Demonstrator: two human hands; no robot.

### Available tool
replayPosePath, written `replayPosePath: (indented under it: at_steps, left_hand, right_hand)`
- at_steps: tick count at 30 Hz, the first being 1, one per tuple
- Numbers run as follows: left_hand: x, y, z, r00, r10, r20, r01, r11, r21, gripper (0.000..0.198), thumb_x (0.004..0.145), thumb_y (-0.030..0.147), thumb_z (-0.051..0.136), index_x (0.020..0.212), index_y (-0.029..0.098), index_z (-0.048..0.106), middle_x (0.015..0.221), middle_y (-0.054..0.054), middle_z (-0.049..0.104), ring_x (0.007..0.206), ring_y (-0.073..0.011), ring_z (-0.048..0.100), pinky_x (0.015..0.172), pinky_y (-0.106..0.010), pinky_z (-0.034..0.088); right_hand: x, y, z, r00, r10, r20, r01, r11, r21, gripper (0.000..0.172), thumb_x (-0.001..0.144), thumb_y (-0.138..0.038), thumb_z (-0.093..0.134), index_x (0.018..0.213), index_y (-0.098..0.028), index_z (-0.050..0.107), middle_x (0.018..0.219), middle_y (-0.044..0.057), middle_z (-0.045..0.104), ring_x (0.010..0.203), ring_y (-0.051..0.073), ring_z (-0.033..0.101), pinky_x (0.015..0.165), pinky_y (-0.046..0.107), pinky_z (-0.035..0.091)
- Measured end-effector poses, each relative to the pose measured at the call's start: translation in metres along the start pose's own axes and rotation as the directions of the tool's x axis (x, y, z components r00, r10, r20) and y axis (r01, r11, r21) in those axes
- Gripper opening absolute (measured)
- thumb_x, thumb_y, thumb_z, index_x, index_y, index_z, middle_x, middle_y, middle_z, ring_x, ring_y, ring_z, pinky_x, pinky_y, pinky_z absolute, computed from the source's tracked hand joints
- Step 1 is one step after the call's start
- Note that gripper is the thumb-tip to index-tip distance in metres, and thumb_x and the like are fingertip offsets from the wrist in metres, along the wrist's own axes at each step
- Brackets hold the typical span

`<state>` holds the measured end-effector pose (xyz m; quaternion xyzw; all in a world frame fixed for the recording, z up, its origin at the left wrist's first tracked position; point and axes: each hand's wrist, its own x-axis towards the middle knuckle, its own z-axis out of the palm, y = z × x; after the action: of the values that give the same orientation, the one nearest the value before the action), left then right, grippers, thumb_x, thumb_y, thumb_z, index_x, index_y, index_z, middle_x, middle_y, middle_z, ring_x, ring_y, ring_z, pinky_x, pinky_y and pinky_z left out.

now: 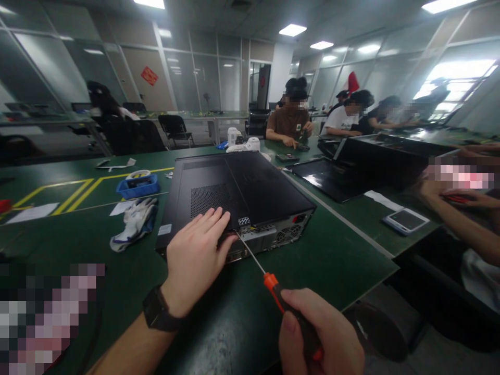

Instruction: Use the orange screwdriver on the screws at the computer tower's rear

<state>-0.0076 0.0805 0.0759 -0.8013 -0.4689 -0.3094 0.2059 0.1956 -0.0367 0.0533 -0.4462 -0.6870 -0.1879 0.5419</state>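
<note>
A black desktop computer case (265,182) lies on its side on the green table, its rear panel with a fan grille and a red switch facing me. My left hand (197,255) rests on its near left edge, fingers spread flat over the vented cover and the thumb by the rear edge. In my right hand (322,333) is a screwdriver (269,281) with an orange and black handle. Its long shaft reaches up to the rear edge of the case near my left thumb, where the tip meets the metal. Whether a screw is under the tip, I cannot tell.
Left of the case lie work gloves (136,221) and a blue tray (137,186) holding a roll of tape. Another open case (375,161) stands at the right, near a co-worker's arms (457,203) and a white-framed device (406,220). Other people sit farther back.
</note>
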Motion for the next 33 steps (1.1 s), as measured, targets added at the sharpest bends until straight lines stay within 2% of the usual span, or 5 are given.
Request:
replayPosePath:
  at_steps: [10, 16, 24, 29, 33]
  left_hand:
    - [-0.0013, -0.0018, 0.0016, 1.000, -0.009, 0.012, 0.009, 1.000, -0.009, 0.040, 0.099, 0.032, 0.068, 0.133, 0.012, 0.074, 0.139, -0.017, 0.074, 0.127, -0.0345, 0.074, 0.108, -0.054, 0.062]
    - [-0.0010, -0.0009, -0.0005, 1.000, 0.005, -0.001, -0.005, 1.000, -0.005, 0.038, 0.098, 0.030, 0.069, 0.131, 0.012, 0.075, 0.138, -0.017, 0.075, 0.124, -0.0348, 0.075, 0.106, -0.054, 0.063]
    - [-0.0006, -0.0009, 0.0010, 1.000, 0.008, -0.009, -0.008, 1.000, 0.004, 0.038, 0.099, 0.032, 0.068, 0.131, 0.013, 0.075, 0.138, -0.017, 0.075, 0.125, -0.0339, 0.074, 0.108, -0.051, 0.062]
    - [-0.0020, -0.0016, 0.0012, 1.000, -0.006, 0.005, 0.006, 1.000, -0.002, 0.039, 0.099, 0.033, 0.068, 0.133, 0.014, 0.074, 0.140, -0.015, 0.074, 0.128, -0.0330, 0.073, 0.110, -0.051, 0.061]
    - [-0.0018, -0.0012, 0.0009, 1.000, -0.013, 0.017, 0.013, 1.000, -0.006, 0.039, 0.099, 0.033, 0.068, 0.133, 0.014, 0.074, 0.140, -0.016, 0.074, 0.128, -0.0334, 0.073, 0.110, -0.052, 0.060]
  right_hand:
    - [-0.0035, 0.0001, 0.0072, 0.997, 0.054, -0.058, -0.048, 0.994, 0.099, 0.018, 0.096, -0.029, 0.061, 0.109, -0.021, 0.070, 0.085, 0.005, 0.077, 0.067, 0.019, 0.076, 0.060, 0.027, 0.064]
    - [-0.0071, -0.0060, 0.0022, 0.988, 0.152, -0.029, -0.153, 0.986, -0.067, 0.016, 0.099, -0.029, 0.060, 0.107, -0.023, 0.073, 0.081, 0.003, 0.077, 0.067, 0.019, 0.075, 0.071, 0.031, 0.067]
    - [0.0002, -0.0003, 0.0066, 0.998, 0.029, -0.054, -0.026, 0.997, 0.068, 0.017, 0.094, -0.022, 0.060, 0.108, -0.023, 0.071, 0.081, 0.003, 0.076, 0.063, 0.017, 0.073, 0.054, 0.026, 0.061]
    - [-0.0050, -0.0034, 0.0003, 0.993, 0.120, -0.007, -0.120, 0.992, -0.049, 0.015, 0.099, -0.026, 0.060, 0.105, -0.021, 0.073, 0.086, 0.003, 0.079, 0.069, 0.017, 0.076, 0.074, 0.029, 0.065]
    - [-0.0071, -0.0022, 0.0053, 0.997, 0.049, -0.053, -0.047, 0.998, 0.035, 0.017, 0.096, -0.026, 0.061, 0.107, -0.020, 0.073, 0.087, 0.005, 0.078, 0.072, 0.020, 0.077, 0.065, 0.030, 0.065]
